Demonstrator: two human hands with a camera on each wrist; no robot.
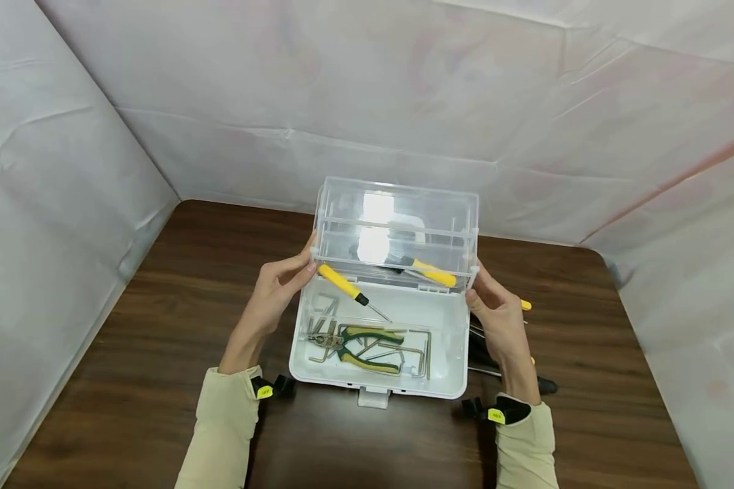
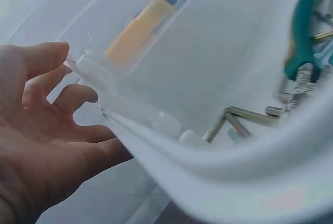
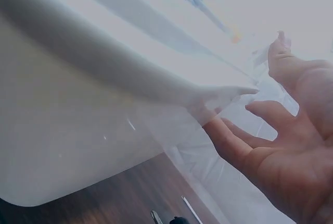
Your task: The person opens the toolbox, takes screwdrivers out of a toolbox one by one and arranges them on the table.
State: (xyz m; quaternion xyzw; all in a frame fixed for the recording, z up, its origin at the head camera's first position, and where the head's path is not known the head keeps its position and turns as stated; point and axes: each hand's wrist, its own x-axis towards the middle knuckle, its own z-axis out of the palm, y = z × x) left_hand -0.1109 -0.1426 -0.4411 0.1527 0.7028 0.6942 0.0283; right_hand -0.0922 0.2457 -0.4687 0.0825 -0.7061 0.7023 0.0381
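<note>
A white toolbox stands open on the table, its clear plastic lid tilted up at the back. My left hand holds the lid's left lower corner with thumb and fingers. At the opposite corner my right hand holds the lid, thumb toward me. A yellow-handled screwdriver lies slanted near the left hand; another yellow screwdriver shows through the clear plastic. Green-handled pliers lie among several hex keys in the box. In the right wrist view, the fingers lie beside the box's rim.
Beyond the right hand, several tools lie on the dark wooden table, partly hidden by that hand. Among them are a black handle and a yellow end. White sheeting hangs behind the table and along both sides.
</note>
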